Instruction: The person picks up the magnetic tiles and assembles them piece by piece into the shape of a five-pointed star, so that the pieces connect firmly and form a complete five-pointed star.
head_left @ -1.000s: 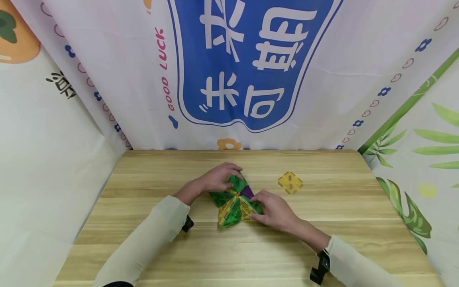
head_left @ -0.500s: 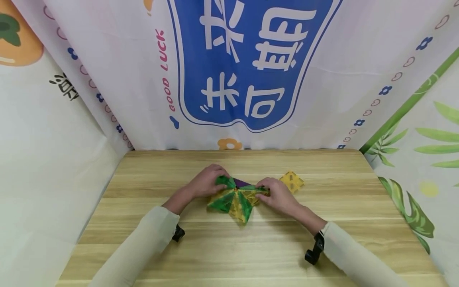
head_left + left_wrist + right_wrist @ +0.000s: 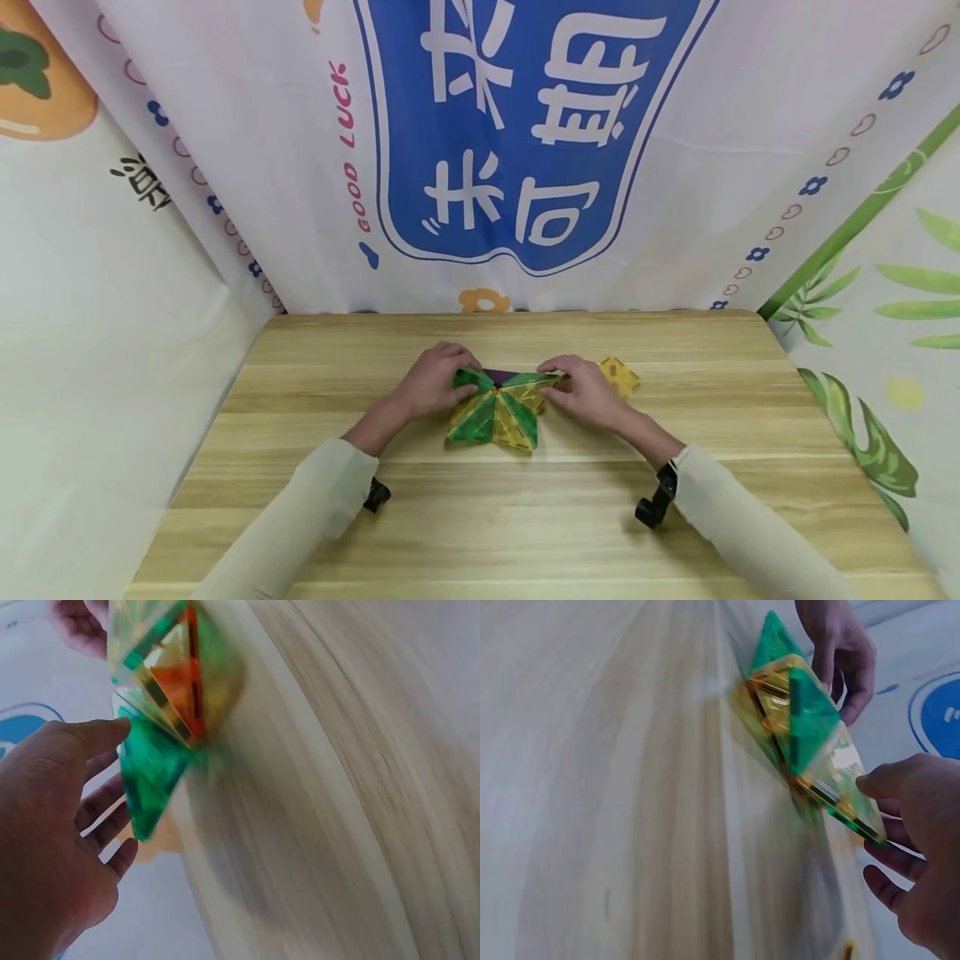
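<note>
A star-like build of see-through magnetic tiles (image 3: 514, 427) in green and yellow, with one purple tile (image 3: 502, 377) at the back, is between both hands near the table's middle. My left hand (image 3: 435, 382) pinches a green triangle tile (image 3: 154, 769) at the build's left side, thumb on the near face and fingers behind. At the right side my right hand (image 3: 585, 392) holds a yellow triangle tile (image 3: 844, 769) between thumb and fingers. Tiles meet at a raised centre point and slope outward. The build's underside is hidden in the head view.
A loose yellow tile (image 3: 621, 377) lies on the wooden table (image 3: 480, 525) just behind the right hand, which partly covers it. A printed cloth (image 3: 405, 292) hangs along the table's back edge.
The build has been turned, so the purple tile went from the right to the back. Both hands shifted their hold: left moved left, right a little up and right. The loose tile stayed put.
</note>
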Motion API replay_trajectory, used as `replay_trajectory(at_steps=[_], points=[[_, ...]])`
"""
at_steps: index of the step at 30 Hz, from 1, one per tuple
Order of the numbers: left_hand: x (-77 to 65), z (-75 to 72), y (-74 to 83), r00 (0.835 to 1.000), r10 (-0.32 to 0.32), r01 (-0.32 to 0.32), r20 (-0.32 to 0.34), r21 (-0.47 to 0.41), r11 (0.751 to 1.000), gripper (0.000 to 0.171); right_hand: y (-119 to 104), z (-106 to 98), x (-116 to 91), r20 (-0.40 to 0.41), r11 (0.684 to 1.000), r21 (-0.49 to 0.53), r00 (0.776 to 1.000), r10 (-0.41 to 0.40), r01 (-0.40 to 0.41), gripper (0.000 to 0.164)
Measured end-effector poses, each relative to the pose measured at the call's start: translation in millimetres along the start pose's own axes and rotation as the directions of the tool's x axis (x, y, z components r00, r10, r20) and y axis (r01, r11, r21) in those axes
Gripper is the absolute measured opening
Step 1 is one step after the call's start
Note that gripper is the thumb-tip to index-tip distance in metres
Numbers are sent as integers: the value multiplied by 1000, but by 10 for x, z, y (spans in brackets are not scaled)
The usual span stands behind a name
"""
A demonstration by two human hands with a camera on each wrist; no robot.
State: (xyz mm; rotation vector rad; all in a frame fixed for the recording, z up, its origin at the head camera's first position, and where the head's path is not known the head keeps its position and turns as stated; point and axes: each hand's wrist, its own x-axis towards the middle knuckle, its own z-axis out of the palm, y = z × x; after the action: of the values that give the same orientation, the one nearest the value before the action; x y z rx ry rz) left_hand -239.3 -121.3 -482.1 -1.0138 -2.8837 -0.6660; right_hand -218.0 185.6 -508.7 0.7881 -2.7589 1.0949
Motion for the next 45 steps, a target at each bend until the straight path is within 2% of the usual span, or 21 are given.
replay_trajectory(at_steps=[4, 8, 12, 15, 20, 26, 33, 37, 41, 45], points=[[61, -9, 178, 999, 15, -17, -31, -75, 997, 31, 89, -164, -84, -45, 1000, 11, 999, 27, -27, 33], [186, 3, 408, 1000, 10, -11, -6, -209, 978, 37, 235, -320, -203, -79, 997, -23, 995, 66, -68, 31], [352, 50, 622, 999, 7, 9, 43, -366, 931, 43, 389, -460, -340, -93, 989, -72, 989, 118, -125, 32], [493, 105, 764, 997, 13, 22, 75, -442, 897, 48, 488, -562, -429, -97, 980, -112, 983, 154, -165, 35], [712, 216, 915, 991, 20, 50, 132, -510, 859, 53, 616, -644, -522, -85, 957, -167, 970, 227, -238, 46], [918, 350, 973, 978, -15, 124, 206, -527, 840, 57, 705, -654, -564, -72, 944, -174, 960, 271, -280, 60], [1040, 499, 930, 950, -55, 217, 306, -525, 823, 61, 688, -589, -536, -81, 946, -149, 957, 278, -287, 65], [1088, 532, 901, 936, -91, 273, 340, -538, 798, 60, 658, -538, -476, -89, 947, -121, 953, 288, -298, 63], [1128, 536, 880, 927, -116, 307, 357, -542, 782, 60, 629, -487, -411, -87, 946, -85, 948, 306, -313, 63], [1159, 547, 867, 917, -126, 340, 379, -574, 745, 61, 617, -438, -348, -89, 944, -60, 944, 318, -324, 63]])
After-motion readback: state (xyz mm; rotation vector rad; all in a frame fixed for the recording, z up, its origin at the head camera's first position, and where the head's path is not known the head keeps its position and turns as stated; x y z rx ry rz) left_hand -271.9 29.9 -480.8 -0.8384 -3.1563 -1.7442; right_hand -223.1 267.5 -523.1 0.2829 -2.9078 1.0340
